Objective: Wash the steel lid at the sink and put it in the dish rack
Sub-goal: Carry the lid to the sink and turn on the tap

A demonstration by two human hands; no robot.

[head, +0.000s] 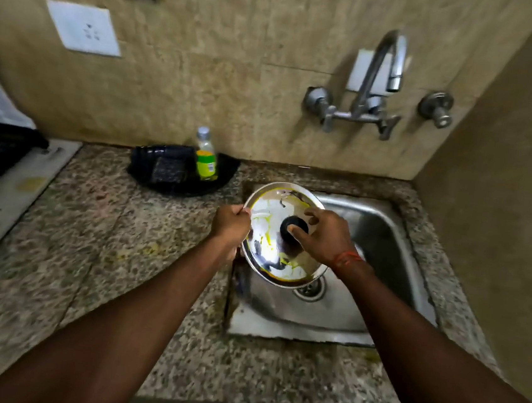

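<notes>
right hand: fingers curled round the black knob in the middle of the lid, thumb pressed on top
left hand: fingers pinched shut on the lid's left rim
lid: steel, held up over the left part of the sink and tilted, with yellow streaks and dark gunk on it, pretty grubby
sink: steel basin set in the counter's back right corner, drain peeking out just under the lid
tap: on the wall above the sink, no water running
counter: speckled stone; black tray at the back edge just left of the sink, holding a small bottle with a green label
</notes>
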